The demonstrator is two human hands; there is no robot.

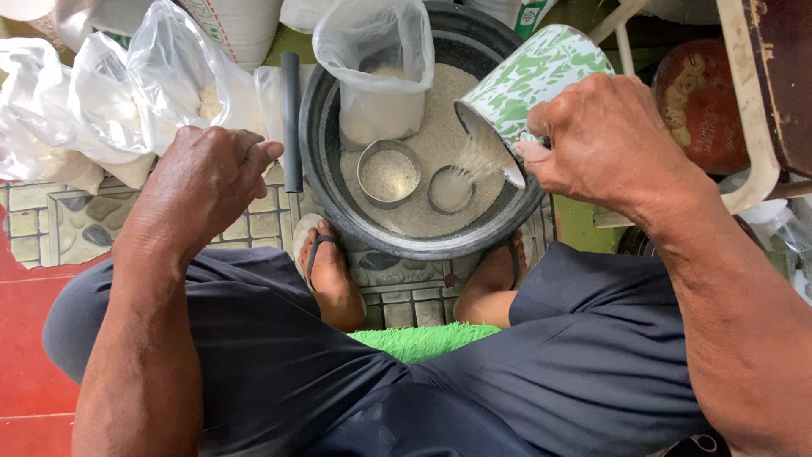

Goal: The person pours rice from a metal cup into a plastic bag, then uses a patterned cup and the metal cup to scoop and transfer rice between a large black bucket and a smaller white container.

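Filled plastic bags at left, green mat btwn feet, brown lid right.

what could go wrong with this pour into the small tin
The right hand tips the green mug over a narrow round tin, so grain could overshoot its rim into the basin. The open plastic bag standing in the grain could topple. The left hand steadies nothing.

The mug is white with a green leaf pattern. The basin is dark grey, its grain pale cream. Two tins are silvery. The trousers are navy, the mat bright green, the floor red beside grey stone-patterned tiles.
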